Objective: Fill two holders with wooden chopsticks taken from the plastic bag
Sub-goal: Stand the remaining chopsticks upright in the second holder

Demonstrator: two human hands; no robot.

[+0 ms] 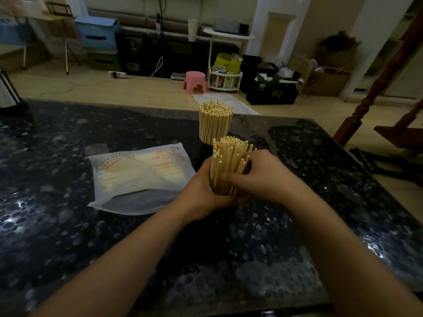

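- A near bundle (229, 163) of wooden chopsticks stands upright on the dark worktop (68, 236), between both hands.
- The left hand (201, 195) wraps around the lower part of this bundle from the left side; its grip is curled tight on the sticks.
- The right hand (258, 177) grasps the same bundle from the right, the thumb lying across the front of the sticks and the fingers curled behind them.
- The holder under this bundle is hidden by the hands, so I cannot tell its shape.
- Just behind stands a far bundle (215, 122), packed tight and upright; only a dark base shows under it, and no hand touches it.
- To the left of the hands a plastic bag (139, 177) lies flat on the worktop, with red print on it and some pale chopsticks inside.
- Past the worktop edge, on the floor, there is a pink stool (195, 81), beside a small white rack (225, 81) and a dark box (272, 92).
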